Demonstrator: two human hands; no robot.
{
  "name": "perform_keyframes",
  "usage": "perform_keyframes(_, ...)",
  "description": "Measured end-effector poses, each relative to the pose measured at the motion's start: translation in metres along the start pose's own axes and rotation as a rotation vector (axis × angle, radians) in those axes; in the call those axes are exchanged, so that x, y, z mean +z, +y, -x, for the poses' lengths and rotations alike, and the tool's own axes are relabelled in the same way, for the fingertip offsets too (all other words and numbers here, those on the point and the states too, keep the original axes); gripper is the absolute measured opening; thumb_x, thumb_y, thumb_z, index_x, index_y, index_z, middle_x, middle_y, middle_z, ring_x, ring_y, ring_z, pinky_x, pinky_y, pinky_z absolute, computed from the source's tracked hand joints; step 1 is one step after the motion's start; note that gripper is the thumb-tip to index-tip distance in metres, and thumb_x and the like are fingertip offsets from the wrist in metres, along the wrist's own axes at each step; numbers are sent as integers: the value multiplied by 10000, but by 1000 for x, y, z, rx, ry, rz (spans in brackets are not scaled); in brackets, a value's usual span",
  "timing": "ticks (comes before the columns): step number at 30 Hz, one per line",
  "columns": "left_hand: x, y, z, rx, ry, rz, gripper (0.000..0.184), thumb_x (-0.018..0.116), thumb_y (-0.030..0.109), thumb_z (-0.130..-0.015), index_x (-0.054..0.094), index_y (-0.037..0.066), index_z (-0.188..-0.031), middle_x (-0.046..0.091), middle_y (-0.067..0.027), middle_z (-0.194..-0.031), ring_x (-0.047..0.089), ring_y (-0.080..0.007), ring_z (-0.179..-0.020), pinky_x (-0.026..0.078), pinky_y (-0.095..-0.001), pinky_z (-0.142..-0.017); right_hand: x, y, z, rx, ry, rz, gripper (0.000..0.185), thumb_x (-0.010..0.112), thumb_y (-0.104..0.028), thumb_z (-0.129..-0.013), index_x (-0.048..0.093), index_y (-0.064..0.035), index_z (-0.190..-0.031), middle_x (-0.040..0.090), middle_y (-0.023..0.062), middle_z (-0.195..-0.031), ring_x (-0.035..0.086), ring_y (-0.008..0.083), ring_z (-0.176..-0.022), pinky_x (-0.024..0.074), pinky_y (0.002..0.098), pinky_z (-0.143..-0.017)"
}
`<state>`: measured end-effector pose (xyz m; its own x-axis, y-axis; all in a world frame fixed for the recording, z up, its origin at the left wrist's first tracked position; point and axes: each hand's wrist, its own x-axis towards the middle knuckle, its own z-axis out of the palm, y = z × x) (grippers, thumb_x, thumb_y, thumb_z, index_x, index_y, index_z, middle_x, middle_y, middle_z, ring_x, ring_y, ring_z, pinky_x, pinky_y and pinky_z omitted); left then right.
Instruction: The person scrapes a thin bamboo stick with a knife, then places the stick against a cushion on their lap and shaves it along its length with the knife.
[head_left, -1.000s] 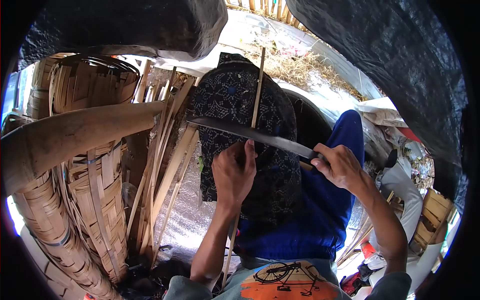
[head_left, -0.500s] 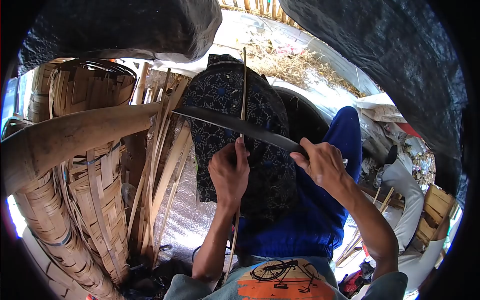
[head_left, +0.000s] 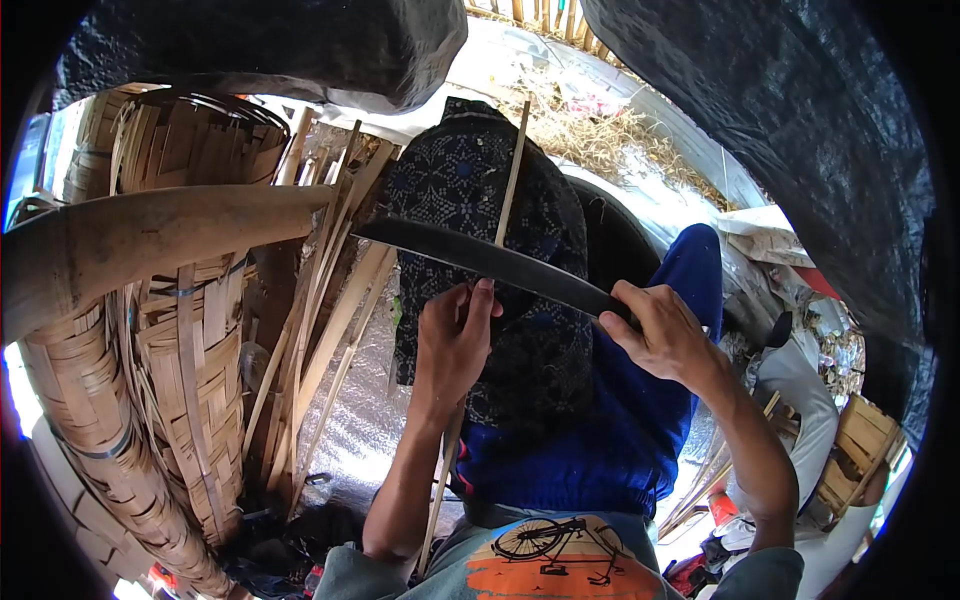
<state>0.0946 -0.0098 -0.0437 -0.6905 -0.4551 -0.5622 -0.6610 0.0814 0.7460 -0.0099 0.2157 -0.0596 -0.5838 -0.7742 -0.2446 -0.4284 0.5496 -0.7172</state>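
My right hand [head_left: 660, 330] is wrapped round the handle of a machete [head_left: 490, 262], whose long dark blade points left across my lap. In my left hand [head_left: 455, 335], thumb and curled fingers pinch a thin bamboo strip [head_left: 514, 180]. The strip runs from beyond the blade, through my grip and down past my left forearm. The blade crosses the strip just above my left thumb; I cannot tell how deeply its edge meets it. A dark patterned cloth [head_left: 440, 190] lies under both, over my legs in blue trousers [head_left: 570, 465].
At left stand woven bamboo baskets [head_left: 195, 380], with a thick bamboo pole [head_left: 170, 235] jutting across them. Several loose bamboo slats [head_left: 340, 320] lean beside the cloth. Dark sheeting [head_left: 780, 110] hangs overhead. Straw [head_left: 610, 130] lies ahead, and a wooden crate [head_left: 858, 450] sits at right.
The bamboo strip now leans further right at its top, showing its wider face. The machete's handle end and my right hand are slightly lower and further right. The whole view has shifted a little.
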Motion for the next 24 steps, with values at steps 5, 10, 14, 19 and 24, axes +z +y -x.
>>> perform_keyframes(5,-10,-3,23,-68,-21,-142,542,452,376,-994,577,-6,-630,480,-55,-471,511,-141,-450,381,-320,-469,-8,-4,-5,111,-188,-105,385,572,-380,-945,534,-9,-849,534,140,-501,587,317,-459,447,400,-482)
perform_keyframes(10,-6,-2,19,-11,14,-228,577,424,367,-1004,533,-8,-579,465,-85,-466,496,-175,-447,372,-356,-481,0,4,-6,14,-108,-133,377,558,-382,-952,527,-13,-879,544,152,-517,589,324,-467,449,404,-482)
perform_keyframes(14,-1,-2,-1,53,-68,-116,589,402,362,-1016,479,1,-557,420,-72,-457,427,-161,-435,337,-362,-479,2,2,-7,-55,90,27,383,539,-384,-964,522,-10,-885,543,163,-514,592,334,-471,451,410,-473)
perform_keyframes(19,0,-6,-5,-54,-117,-50,607,385,382,-1023,438,15,-544,356,-32,-459,381,-125,-451,305,-340,-470,-8,0,-9,127,-138,-63,430,494,-417,-980,522,-7,-853,512,167,-473,579,346,-446,465,413,-461)
perform_keyframes(24,4,-12,-1,-134,-130,123,613,397,425,-1019,398,57,-529,318,10,-463,285,-77,-443,232,-304,-431,6,1,-6,42,11,118,450,510,-423,-972,528,-18,-775,492,155,-442,590,340,-443,482,402,-437)
